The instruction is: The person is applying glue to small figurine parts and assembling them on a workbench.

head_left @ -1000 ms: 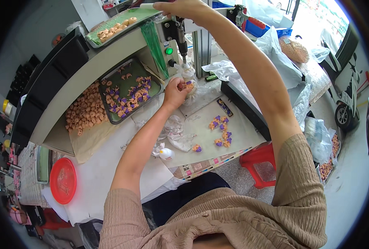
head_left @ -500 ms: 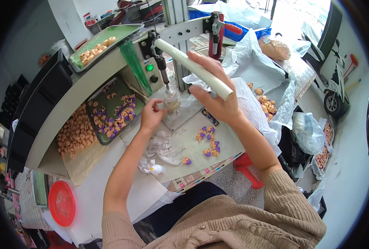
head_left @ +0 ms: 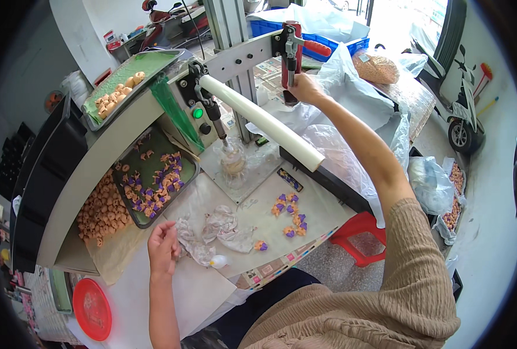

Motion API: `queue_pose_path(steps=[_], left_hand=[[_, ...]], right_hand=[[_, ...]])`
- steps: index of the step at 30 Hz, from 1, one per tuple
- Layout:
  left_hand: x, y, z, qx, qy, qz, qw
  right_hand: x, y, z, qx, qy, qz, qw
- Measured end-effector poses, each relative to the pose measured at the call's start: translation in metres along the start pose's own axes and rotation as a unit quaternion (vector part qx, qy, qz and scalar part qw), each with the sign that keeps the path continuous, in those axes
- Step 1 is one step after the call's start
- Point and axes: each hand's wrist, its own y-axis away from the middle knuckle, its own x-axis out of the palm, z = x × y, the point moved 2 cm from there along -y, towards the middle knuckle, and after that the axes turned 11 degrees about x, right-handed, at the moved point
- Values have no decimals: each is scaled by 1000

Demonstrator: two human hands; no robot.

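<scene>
My left hand [head_left: 163,249] hovers by the left edge of a stained white cloth [head_left: 223,228], fingers curled together; anything in them is too small to see. Stretched far forward, my right hand [head_left: 306,88] has its fingers closed at the lower end of a toggle clamp [head_left: 291,55] with a red handle; what they grip is hidden. A second toggle clamp [head_left: 212,107] carries a long white tube [head_left: 264,122] as its lever. Its tip meets a clear, round fixture [head_left: 233,160] on a metal plate [head_left: 250,185]. Several small orange-and-purple figure parts [head_left: 293,215] lie on the worktop.
A dark tray [head_left: 191,174] of purple-and-orange parts and a heap of orange pieces [head_left: 98,209] are at left. A green-lined tray [head_left: 89,110] sits above. A red lid [head_left: 92,308], a red stool [head_left: 360,235], a small white bottle [head_left: 219,261] and plastic sheeting [head_left: 334,145] are around.
My right hand has left the white tube and reached forward to the other clamp. My left hand has drawn back from the clear fixture toward the cloth. The view has shifted slightly.
</scene>
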Motion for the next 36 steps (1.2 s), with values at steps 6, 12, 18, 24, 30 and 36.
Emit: queue_pose_path(steps=[6, 12, 18, 24, 30, 36], left_hand=[[-23, 14, 11, -21, 23, -37, 999], [-41, 4, 22, -46, 75, -51, 995], [-41, -6, 15, -48, 83, -65, 993], [-33, -20, 22, -46, 72, -78, 993], [-23, -25, 30, -47, 73, -84, 993], [-14, -27, 35, -43, 70, -89, 993]], right_hand=[[59, -40, -12, 83, 112, 47, 989], [78, -92, -53, 44, 369, 171, 913], [97, -126, -75, 71, 423, 292, 855], [134, -169, -122, 85, 389, 247, 884], [81, -149, -90, 18, 342, 322, 882], [93, -168, -127, 31, 310, 311, 898]])
